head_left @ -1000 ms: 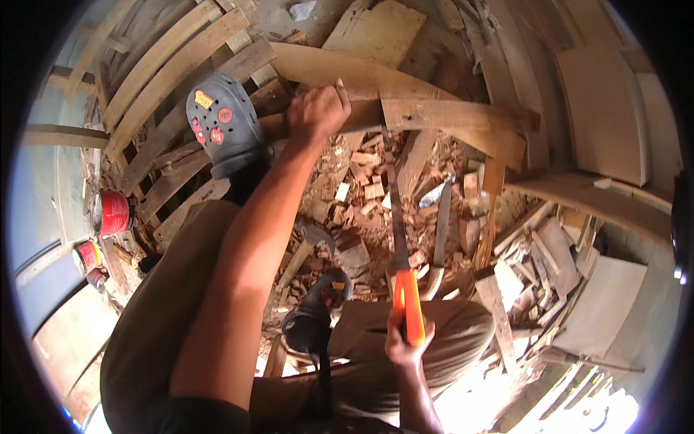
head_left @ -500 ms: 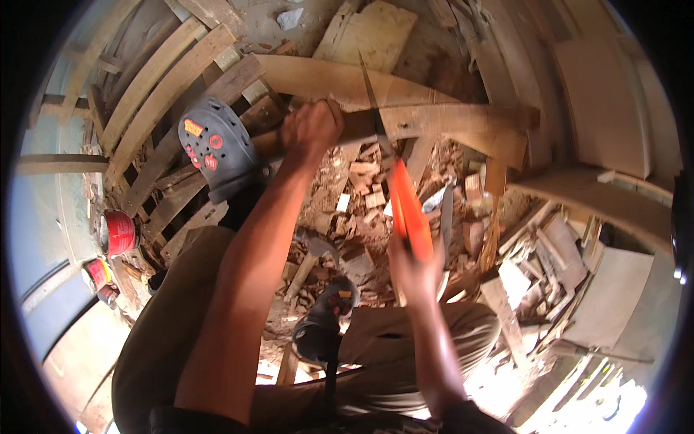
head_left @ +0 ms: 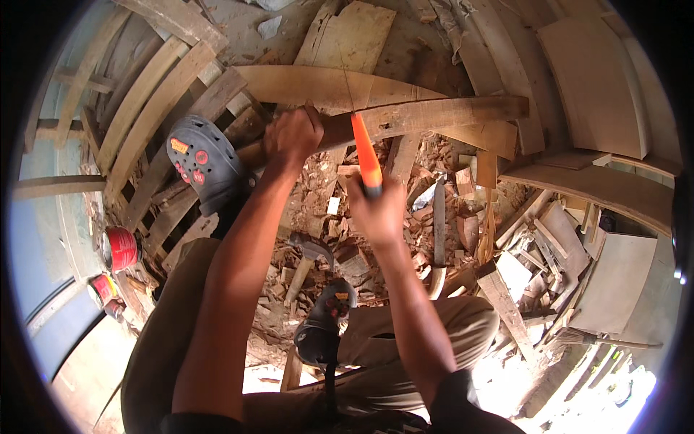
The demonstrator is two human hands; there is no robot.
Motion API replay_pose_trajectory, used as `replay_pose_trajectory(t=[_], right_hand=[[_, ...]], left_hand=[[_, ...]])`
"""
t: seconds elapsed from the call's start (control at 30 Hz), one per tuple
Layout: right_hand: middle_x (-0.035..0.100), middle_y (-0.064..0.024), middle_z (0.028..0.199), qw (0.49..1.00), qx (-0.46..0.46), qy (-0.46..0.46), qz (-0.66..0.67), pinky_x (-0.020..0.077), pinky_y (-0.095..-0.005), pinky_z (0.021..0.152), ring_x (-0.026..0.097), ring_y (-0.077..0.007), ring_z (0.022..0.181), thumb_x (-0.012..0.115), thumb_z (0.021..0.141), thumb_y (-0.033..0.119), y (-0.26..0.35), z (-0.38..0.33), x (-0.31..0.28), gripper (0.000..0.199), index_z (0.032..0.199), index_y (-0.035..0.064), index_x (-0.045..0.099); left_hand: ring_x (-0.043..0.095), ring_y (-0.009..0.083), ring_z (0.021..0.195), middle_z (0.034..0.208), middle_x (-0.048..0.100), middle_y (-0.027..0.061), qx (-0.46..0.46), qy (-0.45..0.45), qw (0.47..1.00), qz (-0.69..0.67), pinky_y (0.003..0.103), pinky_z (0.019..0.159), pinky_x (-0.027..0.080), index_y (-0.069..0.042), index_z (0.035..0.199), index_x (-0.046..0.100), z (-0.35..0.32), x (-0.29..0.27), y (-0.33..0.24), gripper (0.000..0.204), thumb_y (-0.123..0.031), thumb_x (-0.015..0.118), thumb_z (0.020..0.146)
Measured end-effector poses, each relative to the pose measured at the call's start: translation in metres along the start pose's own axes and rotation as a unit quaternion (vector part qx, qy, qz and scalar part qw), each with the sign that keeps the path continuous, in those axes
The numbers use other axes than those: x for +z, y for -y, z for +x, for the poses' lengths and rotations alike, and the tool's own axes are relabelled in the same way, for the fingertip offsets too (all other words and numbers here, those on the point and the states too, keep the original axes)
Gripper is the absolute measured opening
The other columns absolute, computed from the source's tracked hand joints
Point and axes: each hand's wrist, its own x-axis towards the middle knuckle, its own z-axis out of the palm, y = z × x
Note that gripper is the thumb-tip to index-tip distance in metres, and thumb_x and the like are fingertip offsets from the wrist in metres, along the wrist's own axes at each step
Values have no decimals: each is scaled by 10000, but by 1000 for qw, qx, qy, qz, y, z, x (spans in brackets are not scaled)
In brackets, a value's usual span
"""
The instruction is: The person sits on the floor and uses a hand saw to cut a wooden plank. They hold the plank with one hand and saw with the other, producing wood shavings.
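Observation:
My left hand (head_left: 293,134) is closed around a wooden plank (head_left: 448,112) that lies crosswise ahead of me. My right hand (head_left: 379,206) grips a handsaw (head_left: 367,155) by its orange and dark handle. Seen nearly edge-on, the thin saw blade points away from me across the plank, just right of my left hand. How deep it sits in the wood I cannot tell. A dark grey clog (head_left: 202,159) on my left foot rests by the plank's left end.
Wood offcuts and chips (head_left: 347,246) cover the ground beneath the plank. A hammer (head_left: 307,260) and a chisel-like tool (head_left: 439,224) lie among them. Red cans (head_left: 121,247) stand at the left. Stacked boards (head_left: 593,87) lean at the right. My other clog (head_left: 329,318) is below.
My right hand has pushed the handsaw forward and slightly left, so its handle is now close to the plank. My left hand keeps its hold on the plank; the whole view has shifted a little.

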Motion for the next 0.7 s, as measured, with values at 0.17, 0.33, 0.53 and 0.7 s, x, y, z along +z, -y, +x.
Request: replay_pose_trajectory(t=[0.17,0.33,0.53,0.7], right_hand=[[659,-88,679,999,-3,30,22,549,-321,644,666,-203,592,678,801,130,-33,-164,-91,124,876,34,702],[570,25,640,997,50,7,66,381,-254,478,491,-64,556,677,921,124,-12,-3,-11,220,772,-15,595],[612,-19,642,997,-69,44,-12,473,-206,586,566,-40,584,601,838,-10,-51,-169,-86,197,1006,-66,686],[639,-87,656,994,99,47,-1,457,-325,518,552,-97,576,692,879,169,-13,-31,-26,230,838,-49,634]], left_hand=[[682,458,772,793,685,268,-54,52,997,-13,554,783,542,-7,736,717,-3,-18,-18,555,-354,386,1015],[685,419,634,703,677,238,39,-55,998,-11,524,664,579,-52,629,697,-2,2,-11,505,-304,433,978],[692,416,673,715,681,236,-12,-61,998,13,517,692,583,-61,655,708,-10,-4,-2,497,-330,434,971],[697,432,742,766,692,238,-18,-2,1000,-10,522,768,569,-54,694,714,-2,-7,-6,472,-315,432,967]])
